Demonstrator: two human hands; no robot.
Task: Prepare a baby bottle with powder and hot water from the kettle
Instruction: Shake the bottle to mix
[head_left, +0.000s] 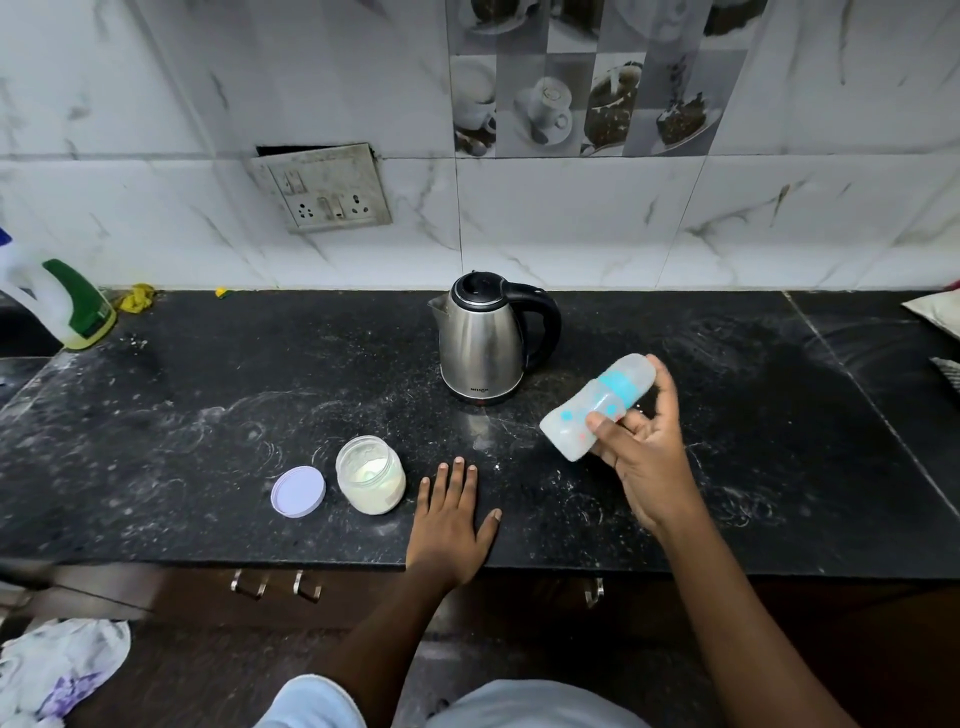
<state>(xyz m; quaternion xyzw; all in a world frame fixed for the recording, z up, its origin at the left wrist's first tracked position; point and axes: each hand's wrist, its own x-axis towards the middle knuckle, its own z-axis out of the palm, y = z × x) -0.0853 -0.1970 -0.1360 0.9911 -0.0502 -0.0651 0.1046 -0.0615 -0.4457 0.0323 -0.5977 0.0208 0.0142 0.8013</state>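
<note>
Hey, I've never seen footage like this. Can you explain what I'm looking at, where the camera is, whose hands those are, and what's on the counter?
There is no machine here. A person wears a wide-angle camera on the head, so the picture looks down at their own two hands. The left hand lies flat on the black counter. The right hand holds a capped bottle, tilted. On the counter stand a steel kettle and an open jar of white powder, with its lid lying just left of it. A sprayer stands at the far left.
</note>
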